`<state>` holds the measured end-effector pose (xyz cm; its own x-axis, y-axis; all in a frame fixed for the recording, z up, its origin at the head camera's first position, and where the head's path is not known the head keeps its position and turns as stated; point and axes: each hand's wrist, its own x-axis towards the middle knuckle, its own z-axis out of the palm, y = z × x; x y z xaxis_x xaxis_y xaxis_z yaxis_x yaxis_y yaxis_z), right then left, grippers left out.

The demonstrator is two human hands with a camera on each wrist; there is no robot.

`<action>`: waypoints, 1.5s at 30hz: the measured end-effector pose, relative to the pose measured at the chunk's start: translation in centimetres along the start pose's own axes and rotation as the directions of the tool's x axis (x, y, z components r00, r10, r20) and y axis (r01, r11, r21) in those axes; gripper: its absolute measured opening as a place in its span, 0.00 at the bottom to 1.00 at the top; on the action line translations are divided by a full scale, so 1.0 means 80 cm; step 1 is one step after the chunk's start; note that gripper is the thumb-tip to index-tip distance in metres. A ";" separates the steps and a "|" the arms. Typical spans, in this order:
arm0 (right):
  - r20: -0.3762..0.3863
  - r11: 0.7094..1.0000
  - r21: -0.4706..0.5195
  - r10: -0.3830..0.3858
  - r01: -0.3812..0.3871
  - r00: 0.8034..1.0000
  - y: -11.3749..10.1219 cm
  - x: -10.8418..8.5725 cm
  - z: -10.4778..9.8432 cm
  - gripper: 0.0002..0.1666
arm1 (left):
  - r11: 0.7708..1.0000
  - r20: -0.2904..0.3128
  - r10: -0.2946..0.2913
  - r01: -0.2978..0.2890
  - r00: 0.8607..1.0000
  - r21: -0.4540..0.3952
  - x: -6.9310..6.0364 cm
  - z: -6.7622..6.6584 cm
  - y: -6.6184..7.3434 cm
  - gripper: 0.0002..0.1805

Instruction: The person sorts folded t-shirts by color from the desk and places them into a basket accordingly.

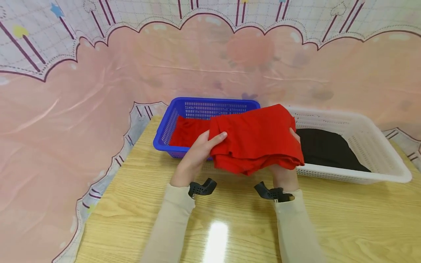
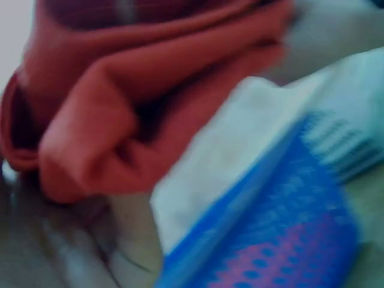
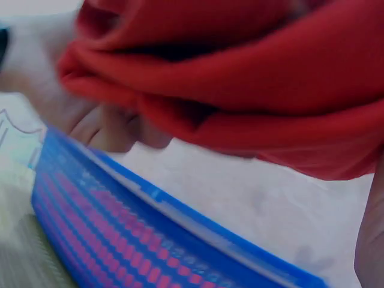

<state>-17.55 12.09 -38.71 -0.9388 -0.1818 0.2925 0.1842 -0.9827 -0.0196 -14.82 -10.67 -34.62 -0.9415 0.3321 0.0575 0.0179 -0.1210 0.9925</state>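
A folded red cloth [image 1: 256, 135], several layers thick, is held up in front of and partly over the baskets. My left hand [image 1: 197, 153] grips its left end, thumb on top and fingers underneath. At the other end my right hand [image 1: 284, 175] holds it from below, with its thumb at the right edge and the rest mostly hidden by fabric. In the left wrist view the cloth [image 2: 180, 78] shows blurred folds. The right wrist view shows its stacked layers [image 3: 240, 78], with left-hand fingers [image 3: 108, 129] curled under them.
Behind the cloth stands a blue basket [image 1: 217, 99] with another red cloth [image 1: 189, 133] inside. To the right, a white basket [image 1: 391, 175] contains a black cloth [image 1: 325, 149]. Both stand on a wooden table [image 1: 243, 219] before a patterned pink curtain [image 1: 184, 54].
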 end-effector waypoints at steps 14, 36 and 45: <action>-0.136 0.990 -0.051 0.127 -0.135 0.983 0.058 0.017 0.034 0.12 | 0.950 -0.208 0.107 -0.162 0.972 -0.267 0.004 -0.085 0.002 0.17; -0.081 0.787 -0.616 -0.016 -0.037 0.997 0.045 0.065 -0.005 0.29 | 0.941 -0.211 0.177 -0.228 0.961 -0.249 0.026 -0.110 -0.004 0.25; -0.142 0.580 -0.808 -0.025 -0.101 0.990 0.049 0.075 -0.003 0.35 | 0.978 -0.297 0.142 -0.179 0.944 -0.103 0.035 -0.129 -0.006 0.23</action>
<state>-22.55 7.16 -37.28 -0.9750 -0.1601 0.1543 -0.0334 -0.5804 -0.8137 -20.92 -19.33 -36.09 -0.9865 0.0184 0.1629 0.1517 -0.2742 0.9496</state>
